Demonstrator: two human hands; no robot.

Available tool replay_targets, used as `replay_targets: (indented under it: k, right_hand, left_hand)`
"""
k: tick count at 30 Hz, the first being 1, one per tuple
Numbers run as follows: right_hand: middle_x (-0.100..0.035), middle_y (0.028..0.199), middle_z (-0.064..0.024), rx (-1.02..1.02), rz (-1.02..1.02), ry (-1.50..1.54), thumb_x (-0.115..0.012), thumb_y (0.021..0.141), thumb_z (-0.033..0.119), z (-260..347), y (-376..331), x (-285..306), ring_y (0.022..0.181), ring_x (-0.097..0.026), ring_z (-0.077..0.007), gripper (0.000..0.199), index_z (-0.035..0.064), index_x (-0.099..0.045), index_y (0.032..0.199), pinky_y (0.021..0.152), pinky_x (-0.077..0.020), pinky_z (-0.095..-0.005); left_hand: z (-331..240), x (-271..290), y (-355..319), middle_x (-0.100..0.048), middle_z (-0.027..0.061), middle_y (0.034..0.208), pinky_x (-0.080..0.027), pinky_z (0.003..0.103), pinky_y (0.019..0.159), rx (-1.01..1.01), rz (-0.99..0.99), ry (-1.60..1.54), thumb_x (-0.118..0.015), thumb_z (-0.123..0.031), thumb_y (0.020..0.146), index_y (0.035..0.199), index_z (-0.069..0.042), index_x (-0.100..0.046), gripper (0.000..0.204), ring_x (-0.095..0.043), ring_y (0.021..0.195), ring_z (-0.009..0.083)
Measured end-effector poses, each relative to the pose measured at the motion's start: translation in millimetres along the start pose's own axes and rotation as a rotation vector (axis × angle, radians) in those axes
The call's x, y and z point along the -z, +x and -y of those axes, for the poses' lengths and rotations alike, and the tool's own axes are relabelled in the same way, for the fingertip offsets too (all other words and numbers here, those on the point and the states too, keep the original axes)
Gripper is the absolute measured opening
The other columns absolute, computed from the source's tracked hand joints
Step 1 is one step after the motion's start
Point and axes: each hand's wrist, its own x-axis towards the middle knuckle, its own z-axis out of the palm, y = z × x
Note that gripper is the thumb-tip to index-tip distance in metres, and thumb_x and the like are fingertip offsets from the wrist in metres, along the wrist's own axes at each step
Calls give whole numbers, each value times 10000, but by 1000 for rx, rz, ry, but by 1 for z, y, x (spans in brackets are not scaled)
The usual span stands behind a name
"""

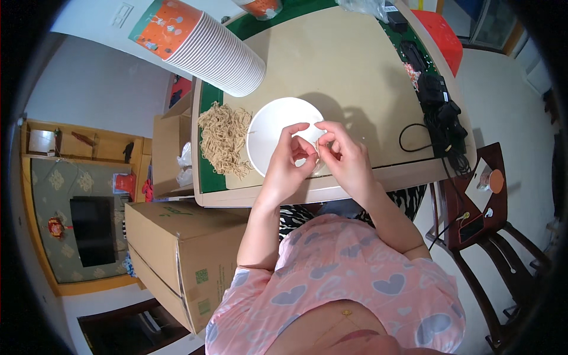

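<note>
Over the near right side of a round white bowl [269, 127], my two hands meet with fingertips almost touching. My left hand [288, 164] is closed, thumb curled against the fingers. My right hand [348, 161] pinches too. A short bit of tan string [317, 147] shows between the fingertips; its ends are mostly hidden by the fingers. To the left of the bowl, touching or very near its rim, lies a loose heap of tan strings [225, 139].
A tall stack of paper tubs [216, 56] with an orange printed outside leans at the far left. Black adapters and cables [435, 92] line the table's right edge. A large cardboard box [189, 254] stands left of me; a dark wooden chair [479, 201] is at the right.
</note>
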Motion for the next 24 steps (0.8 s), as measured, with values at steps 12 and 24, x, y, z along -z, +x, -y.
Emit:
replay_targets:
  k: [12, 24]
  right_hand:
    - [-641, 774, -69, 36, 77, -44, -617, 818, -30, 1, 8, 9, 626, -644, -194, 307, 74, -542, 1097, 552, -491, -309]
    - [-601, 782, -54, 82, 197, -106, -678, 804, -20, 4, 12, 13, 589, -514, -85, 86, 13, -637, 873, 531, -440, -234]
  left_hand:
    - [-9, 13, 15, -551, 66, 914, -487, 253, 762, 152, 138, -2, -621, 25, 804, 1286, -11, -382, 539, -583, 846, 135]
    - [4, 38, 39, -558, 66, 742, -207, 203, 353, 661, 388, -387, -524, -224, 956, 1024, 16, -569, 253, -372, 431, 55]
